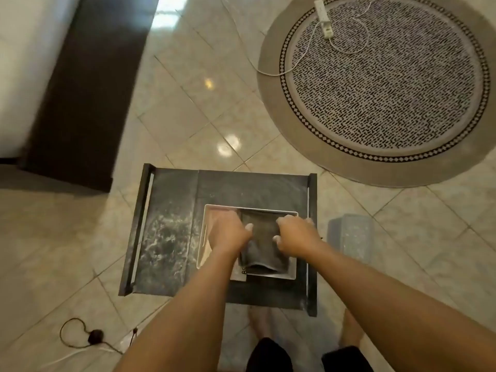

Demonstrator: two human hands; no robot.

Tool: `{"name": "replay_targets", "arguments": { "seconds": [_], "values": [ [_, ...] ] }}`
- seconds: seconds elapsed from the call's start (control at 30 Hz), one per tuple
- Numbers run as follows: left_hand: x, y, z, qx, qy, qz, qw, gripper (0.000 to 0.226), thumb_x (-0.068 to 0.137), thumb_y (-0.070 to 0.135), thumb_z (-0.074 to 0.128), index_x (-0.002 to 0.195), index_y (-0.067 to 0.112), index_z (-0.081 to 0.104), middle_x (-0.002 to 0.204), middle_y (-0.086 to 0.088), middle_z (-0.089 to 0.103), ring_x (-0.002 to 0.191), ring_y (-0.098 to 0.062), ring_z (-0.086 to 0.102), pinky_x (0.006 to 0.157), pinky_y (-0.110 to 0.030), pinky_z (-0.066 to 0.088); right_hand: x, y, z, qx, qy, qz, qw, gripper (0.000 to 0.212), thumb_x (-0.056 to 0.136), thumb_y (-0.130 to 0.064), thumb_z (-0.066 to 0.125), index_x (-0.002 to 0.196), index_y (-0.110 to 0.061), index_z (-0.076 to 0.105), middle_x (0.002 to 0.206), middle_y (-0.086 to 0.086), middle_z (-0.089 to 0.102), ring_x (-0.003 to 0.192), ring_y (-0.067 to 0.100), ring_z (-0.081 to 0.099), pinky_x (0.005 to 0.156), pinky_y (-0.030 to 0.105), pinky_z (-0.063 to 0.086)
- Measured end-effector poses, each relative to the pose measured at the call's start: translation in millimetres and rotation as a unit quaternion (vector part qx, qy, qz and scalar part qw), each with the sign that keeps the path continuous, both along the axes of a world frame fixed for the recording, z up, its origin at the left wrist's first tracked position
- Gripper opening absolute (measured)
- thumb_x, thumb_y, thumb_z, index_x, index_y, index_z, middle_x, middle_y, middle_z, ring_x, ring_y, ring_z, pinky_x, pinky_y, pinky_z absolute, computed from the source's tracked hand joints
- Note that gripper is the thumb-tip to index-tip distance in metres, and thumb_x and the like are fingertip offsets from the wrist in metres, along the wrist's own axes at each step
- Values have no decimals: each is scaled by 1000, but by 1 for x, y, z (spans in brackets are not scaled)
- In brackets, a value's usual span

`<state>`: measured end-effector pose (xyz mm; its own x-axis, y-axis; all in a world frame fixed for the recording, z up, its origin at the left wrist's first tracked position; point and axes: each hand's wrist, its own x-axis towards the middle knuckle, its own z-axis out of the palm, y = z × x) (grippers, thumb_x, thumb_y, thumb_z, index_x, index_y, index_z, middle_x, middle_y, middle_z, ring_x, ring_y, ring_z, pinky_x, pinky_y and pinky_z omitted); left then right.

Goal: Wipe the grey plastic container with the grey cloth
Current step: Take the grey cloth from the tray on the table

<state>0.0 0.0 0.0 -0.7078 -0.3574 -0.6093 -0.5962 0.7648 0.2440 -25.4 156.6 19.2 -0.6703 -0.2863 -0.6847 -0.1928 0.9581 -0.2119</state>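
Observation:
A grey plastic container (206,210) with a pale rim sits on a dark low table (171,226). A folded grey cloth (261,237) lies over the container's opening. My left hand (229,232) grips the cloth's left edge with fingers curled. On the cloth's right edge, my right hand (295,232) is closed in the same way. Both hands hold the cloth above the container, and my forearms hide the container's near side.
A second grey plastic container (351,234) stands on the tiled floor right of the table. A round patterned rug (381,87) with a white power strip (323,18) lies at the far right. A dark wooden panel (80,89) is at the left. A black cable (91,336) lies bottom left.

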Motion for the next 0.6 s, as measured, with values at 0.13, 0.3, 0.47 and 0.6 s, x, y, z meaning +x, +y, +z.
{"name": "replay_targets", "arguments": {
  "seconds": [0.13,0.3,0.47,0.6],
  "values": [
    [-3,7,-15,-19,15,58,998,29,88,39,67,100,13,66,98,-8,69,95,-28,66,76,-36,54,3,-3,-17,9,33,3,999,33,95,-38,55,121,-18,59,124,6,62,117,26,57,105,45,33],
    [-6,13,-26,-8,56,85,995,19,83,24,71,92,11,61,98,-11,65,96,-30,61,75,-41,54,3,-8,-29,-12,40,-29,999,35,94,-38,54,123,-19,57,123,6,61,117,25,55,105,44,30],
    [2,17,-14,86,110,70,988,20,78,8,64,73,17,47,82,-6,57,80,-28,56,66,-38,46,-1,-7,-22,-38,14,-68,997,37,94,-33,58,127,-17,54,124,6,61,117,27,57,104,44,32],
    [19,22,21,218,132,57,965,17,87,1,56,83,15,47,72,2,54,66,-17,52,57,-30,39,3,-1,-6,-90,20,-135,986,31,89,-22,67,115,-18,52,116,7,58,102,25,61,96,45,50]
  ]
}}
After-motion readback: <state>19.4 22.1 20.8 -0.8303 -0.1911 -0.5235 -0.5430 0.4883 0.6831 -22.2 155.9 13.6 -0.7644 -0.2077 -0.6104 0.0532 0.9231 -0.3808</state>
